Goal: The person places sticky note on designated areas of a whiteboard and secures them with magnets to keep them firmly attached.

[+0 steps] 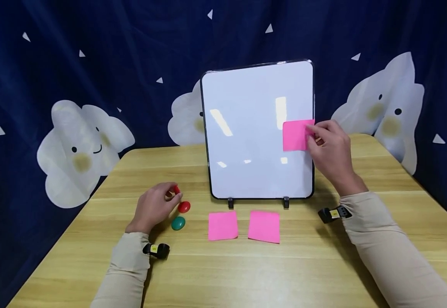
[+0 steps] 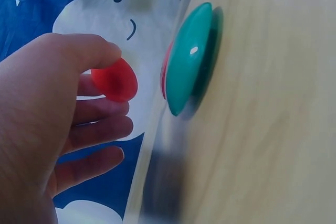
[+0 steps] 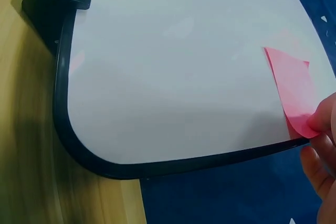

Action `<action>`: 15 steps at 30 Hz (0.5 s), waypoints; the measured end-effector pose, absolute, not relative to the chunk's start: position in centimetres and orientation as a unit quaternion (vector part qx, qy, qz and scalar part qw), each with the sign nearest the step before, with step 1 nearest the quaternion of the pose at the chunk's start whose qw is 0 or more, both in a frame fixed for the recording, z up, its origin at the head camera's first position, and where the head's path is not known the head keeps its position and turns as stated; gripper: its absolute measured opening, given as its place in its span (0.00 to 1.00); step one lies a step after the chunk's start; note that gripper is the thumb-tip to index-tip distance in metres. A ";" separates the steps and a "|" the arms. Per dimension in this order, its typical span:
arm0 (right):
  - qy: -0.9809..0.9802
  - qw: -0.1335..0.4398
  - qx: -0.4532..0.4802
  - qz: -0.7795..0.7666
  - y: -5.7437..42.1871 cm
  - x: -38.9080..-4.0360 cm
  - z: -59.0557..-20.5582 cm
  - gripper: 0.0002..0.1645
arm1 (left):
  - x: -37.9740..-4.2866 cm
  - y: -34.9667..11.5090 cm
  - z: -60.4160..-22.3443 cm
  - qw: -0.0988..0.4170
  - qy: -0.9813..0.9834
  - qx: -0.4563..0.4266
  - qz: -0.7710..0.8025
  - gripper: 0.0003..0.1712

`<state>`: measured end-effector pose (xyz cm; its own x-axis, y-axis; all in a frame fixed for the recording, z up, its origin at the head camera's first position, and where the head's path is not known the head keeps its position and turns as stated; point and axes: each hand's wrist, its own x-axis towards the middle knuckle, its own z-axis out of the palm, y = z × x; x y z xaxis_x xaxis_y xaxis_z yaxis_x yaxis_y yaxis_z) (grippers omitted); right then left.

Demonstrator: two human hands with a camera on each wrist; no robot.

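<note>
My left hand (image 1: 155, 206) pinches a round red magnet (image 2: 116, 81) between thumb and fingers, lifted off the table at the left. Beside it on the wood lie a second red magnet (image 1: 184, 207) and a green magnet (image 1: 178, 223). At the whiteboard's right edge, my right hand (image 1: 332, 147) pinches the right side of a pink sticky note (image 1: 294, 136). The note overlaps the white surface of the whiteboard (image 1: 246, 111); in the right wrist view its held edge curls near the black frame. Two more pink notes, a left one (image 1: 223, 226) and a right one (image 1: 264, 226), lie before the board.
Two small black feet, one on the left (image 1: 230, 203) and one on the right (image 1: 286, 202), prop the whiteboard up on the wooden table (image 1: 223, 278). Behind the table hangs a dark blue curtain (image 1: 131, 51) with white clouds and triangles.
</note>
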<state>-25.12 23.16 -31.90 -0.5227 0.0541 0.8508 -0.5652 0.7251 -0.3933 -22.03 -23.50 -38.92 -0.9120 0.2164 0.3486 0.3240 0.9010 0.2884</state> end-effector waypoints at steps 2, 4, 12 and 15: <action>-0.806 0.463 0.157 0.334 23.1 -25.1 -32.0 0.13 | -21.9 -23.4 -38.9 0.154 -0.962 -0.139 -0.179 0.22; -0.804 0.465 0.156 0.336 23.1 -25.1 -32.1 0.13 | -21.8 -23.3 -38.9 0.151 -0.961 -0.138 -0.187 0.23; -0.797 0.467 0.138 0.356 23.1 -25.2 -32.5 0.14 | -21.8 -22.8 -38.7 0.141 -0.959 -0.134 -0.205 0.24; -0.799 0.458 0.125 0.369 23.1 -25.2 -32.7 0.14 | -21.8 -22.7 -38.6 0.139 -0.958 -0.136 -0.210 0.25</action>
<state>-25.25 23.13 -32.73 -0.5492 0.1387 0.8241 -0.5379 0.6960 -0.4756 -21.81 -22.71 -38.61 -0.9244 0.2020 0.3234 0.3186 0.8752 0.3641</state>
